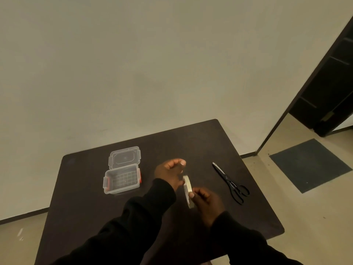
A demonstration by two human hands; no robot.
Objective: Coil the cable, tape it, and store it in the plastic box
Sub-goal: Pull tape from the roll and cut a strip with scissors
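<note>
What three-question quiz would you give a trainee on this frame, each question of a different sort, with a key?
1. True or false: the plastic box has its lid clipped on.
2. Which side of the hands do the scissors lie on? A) the person's left B) the person's right C) inside the box
3. Fill in: both hands hold a roll of ____ above the table.

Key:
1. False. The box stands open and empty, and the lid lies flat just behind it.
2. B.
3. Tape. The left hand and right hand grip the tape roll edge-on. No cable is visible.
</note>
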